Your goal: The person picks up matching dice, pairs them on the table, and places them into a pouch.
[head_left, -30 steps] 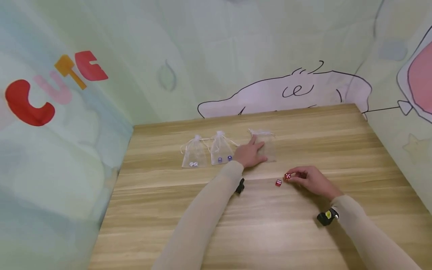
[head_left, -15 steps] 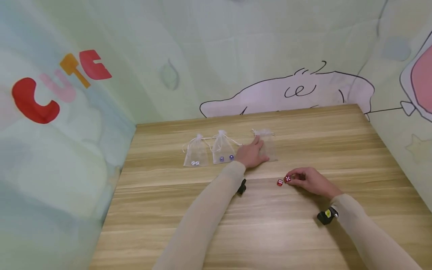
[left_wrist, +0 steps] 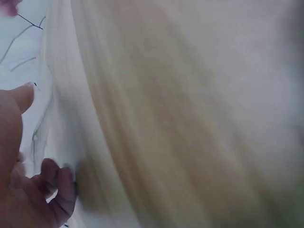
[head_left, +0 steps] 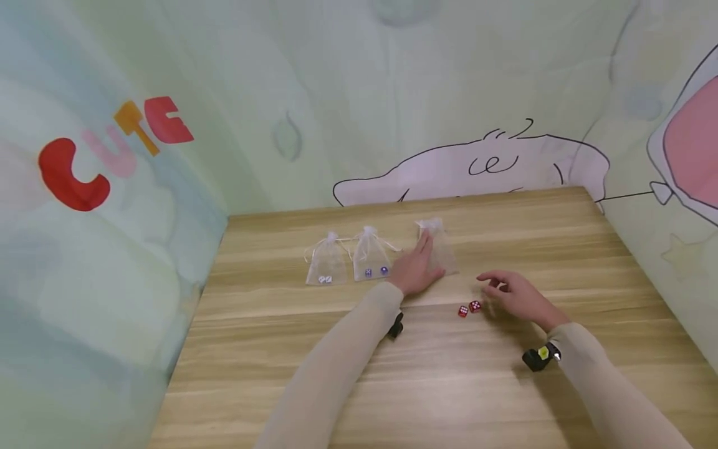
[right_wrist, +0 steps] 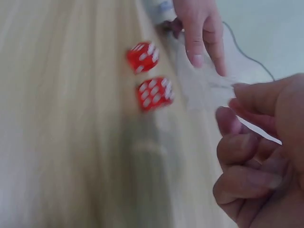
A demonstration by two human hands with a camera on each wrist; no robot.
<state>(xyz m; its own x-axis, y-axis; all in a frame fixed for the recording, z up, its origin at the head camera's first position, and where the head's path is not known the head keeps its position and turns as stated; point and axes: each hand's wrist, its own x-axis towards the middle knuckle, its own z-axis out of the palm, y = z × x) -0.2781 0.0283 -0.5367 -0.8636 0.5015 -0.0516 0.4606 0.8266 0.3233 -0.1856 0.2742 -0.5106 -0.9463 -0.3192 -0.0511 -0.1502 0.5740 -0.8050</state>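
Note:
Two red dice with white pips, one die (head_left: pixel 462 311) and another die (head_left: pixel 475 306), lie close together on the wooden table. My right hand (head_left: pixel 518 298) hovers just right of them, fingers loosely bent and holding nothing. In the right wrist view both dice (right_wrist: pixel 156 93) are apart from the right hand (right_wrist: pixel 259 156). My left hand (head_left: pixel 416 267) is at a flat, sheer white drawstring bag (head_left: pixel 443 252), its fingers fairly straight and lying over the bag's left side. The left wrist view shows that hand (left_wrist: pixel 35 190) at the edge, the bag mostly hidden.
Left of my left hand lie two more sheer drawstring bags: one bag (head_left: pixel 367 252) holding two blue dice, the other bag (head_left: pixel 326 259) holding two white dice. A printed curtain (head_left: pixel 280 93) stands behind the table (head_left: pixel 426 374) and along its sides.
My right hand lets go of the red die it pinched, which now sits beside the other, and lifts away. The left hand stays at the bag, its fingers shifting slightly.

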